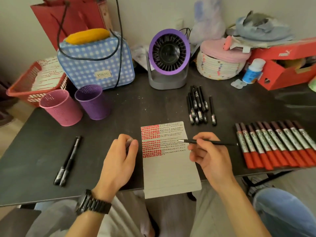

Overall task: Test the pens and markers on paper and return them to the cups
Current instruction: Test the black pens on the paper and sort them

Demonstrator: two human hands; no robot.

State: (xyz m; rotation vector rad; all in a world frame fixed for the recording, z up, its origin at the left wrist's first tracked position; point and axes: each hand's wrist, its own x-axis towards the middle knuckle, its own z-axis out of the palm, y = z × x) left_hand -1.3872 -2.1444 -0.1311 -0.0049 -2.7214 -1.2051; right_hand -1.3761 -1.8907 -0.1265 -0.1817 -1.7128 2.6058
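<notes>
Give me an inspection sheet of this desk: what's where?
Surface: dark table; marked paper overhangs its near edge.
Job's things: pink cup, purple cup at left; bunch of black pens; two pens apart at left; row of red-capped markers at right.
Clutter: checked bag, fan, rope basket, red shoebox at the back.
Grippers: right hand holds a pen, tip over the paper; left hand curls round a small thing, seemingly a cap.
Cables: black cord draped over the bag.
Surroundings: pale wall behind.
</notes>
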